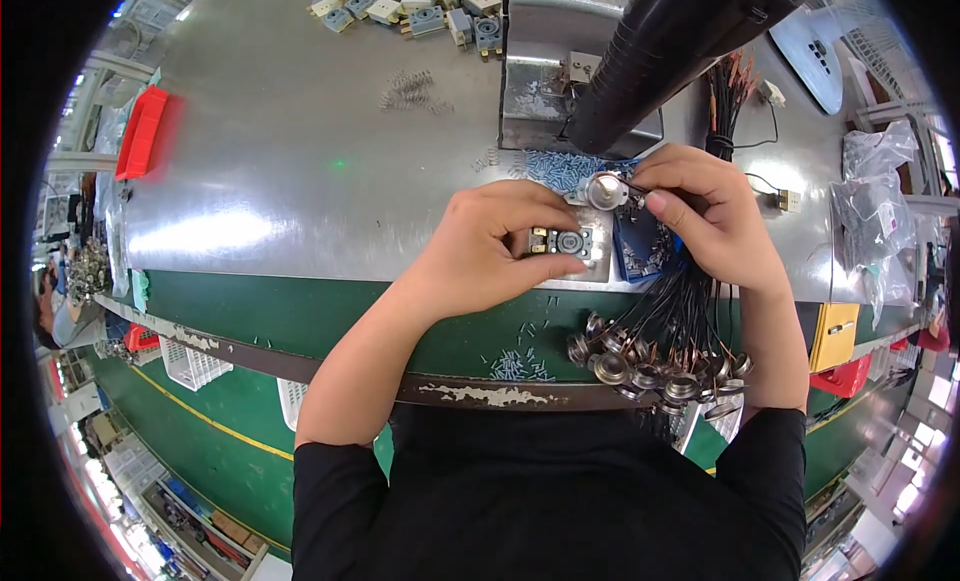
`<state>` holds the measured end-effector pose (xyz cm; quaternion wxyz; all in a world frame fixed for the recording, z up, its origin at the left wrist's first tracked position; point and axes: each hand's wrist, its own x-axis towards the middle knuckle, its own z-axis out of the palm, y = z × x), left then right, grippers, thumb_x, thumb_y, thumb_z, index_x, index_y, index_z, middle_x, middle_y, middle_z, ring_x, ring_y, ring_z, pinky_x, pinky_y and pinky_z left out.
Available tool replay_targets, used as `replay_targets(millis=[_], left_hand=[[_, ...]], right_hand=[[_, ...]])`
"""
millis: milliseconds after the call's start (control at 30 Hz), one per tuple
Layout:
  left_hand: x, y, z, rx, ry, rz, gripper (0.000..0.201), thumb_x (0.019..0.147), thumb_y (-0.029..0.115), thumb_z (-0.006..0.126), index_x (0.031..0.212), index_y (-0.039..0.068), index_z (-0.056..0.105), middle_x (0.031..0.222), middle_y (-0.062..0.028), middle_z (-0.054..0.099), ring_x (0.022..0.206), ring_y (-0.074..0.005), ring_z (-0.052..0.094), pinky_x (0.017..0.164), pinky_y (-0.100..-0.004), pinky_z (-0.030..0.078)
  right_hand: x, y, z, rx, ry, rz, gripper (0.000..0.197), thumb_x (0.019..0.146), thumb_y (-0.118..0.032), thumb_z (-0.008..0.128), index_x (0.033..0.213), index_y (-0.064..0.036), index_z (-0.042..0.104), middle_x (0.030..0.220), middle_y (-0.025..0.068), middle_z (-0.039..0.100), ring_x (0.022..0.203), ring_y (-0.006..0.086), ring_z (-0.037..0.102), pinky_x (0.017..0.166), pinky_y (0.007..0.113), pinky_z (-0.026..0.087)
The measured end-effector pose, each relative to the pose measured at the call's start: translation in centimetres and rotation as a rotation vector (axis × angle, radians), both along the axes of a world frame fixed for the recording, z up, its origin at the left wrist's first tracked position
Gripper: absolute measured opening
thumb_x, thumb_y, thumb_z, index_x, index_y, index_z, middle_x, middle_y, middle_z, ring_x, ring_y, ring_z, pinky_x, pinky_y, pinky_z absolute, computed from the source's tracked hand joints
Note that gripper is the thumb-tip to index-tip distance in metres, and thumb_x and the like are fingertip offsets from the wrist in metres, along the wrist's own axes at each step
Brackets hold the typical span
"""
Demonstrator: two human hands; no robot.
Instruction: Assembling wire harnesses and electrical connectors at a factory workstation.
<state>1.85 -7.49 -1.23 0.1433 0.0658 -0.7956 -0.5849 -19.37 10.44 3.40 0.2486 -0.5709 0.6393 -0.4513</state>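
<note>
My left hand (490, 243) is closed around a small grey connector block (568, 243) with brass terminals and a round recess on top. It holds the block at a metal plate (597, 223) by the table's near edge. Just beyond the block, a round shiny metal cap (606, 191) is pinched at its side by the thumb and fingers of my right hand (705, 209). Under my right hand lies a blue tray (640, 256) of small dark parts, partly hidden. Blue-grey screws (565, 169) are heaped just past both hands.
Several metal caps on black wires (665, 366) hang over the front edge beside loose screws (515, 366). A thick black column (660, 66) rises before a metal bin (530, 111). Farther off lie grey blocks (425, 21), springs (410, 89), a red bin (142, 133) and a wire bundle (728, 106).
</note>
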Motion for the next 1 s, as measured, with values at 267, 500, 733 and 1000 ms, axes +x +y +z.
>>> replay_targets(millis=[267,500,733,1000], left_hand=[[-1.4,0.7,2.3,-0.264,0.266,0.198,0.046,0.078,0.009,0.092,0.122,0.007,0.077,0.118,-0.0092,0.073,0.065,-0.0082,0.060,0.059,-0.0259,0.051],[-3.4,-0.1,3.4,-0.729,0.451,0.113,0.044,0.081,0.021,0.089,0.120,0.007,0.075,0.108,-0.0062,0.075,0.070,-0.0190,0.070,0.062,-0.0312,0.055],[-2.4,0.1,4.6,-0.874,0.315,0.045,0.037,0.080,0.030,0.087,0.105,0.007,0.074,0.103,-0.0051,0.077,0.075,-0.0251,0.073,0.065,-0.0351,0.056],[-0.4,0.0,1.3,-0.680,0.255,0.052,0.032,0.080,0.037,0.085,0.097,0.012,0.074,0.097,-0.0022,0.077,0.085,-0.0255,0.072,0.075,-0.0382,0.053]], right_hand=[[-0.4,0.3,0.1,0.043,-0.190,-0.071,0.016,0.093,-0.002,0.074,0.107,0.0068,0.074,0.104,0.0125,0.072,0.096,0.0203,0.067,0.084,0.031,0.052],[-0.5,0.5,0.0,-0.018,-0.128,-0.065,0.014,0.093,-0.004,0.075,0.103,0.0057,0.076,0.103,0.0136,0.073,0.096,0.0219,0.067,0.088,0.033,0.051],[-0.3,0.5,0.4,-0.038,0.028,0.011,0.016,0.089,0.002,0.077,0.105,0.0035,0.078,0.104,0.0138,0.076,0.094,0.0226,0.072,0.081,0.032,0.056],[1.0,0.2,0.0,0.015,0.154,0.192,0.022,0.084,0.006,0.074,0.105,0.0013,0.080,0.103,0.0160,0.075,0.092,0.0322,0.073,0.082,0.038,0.058]])
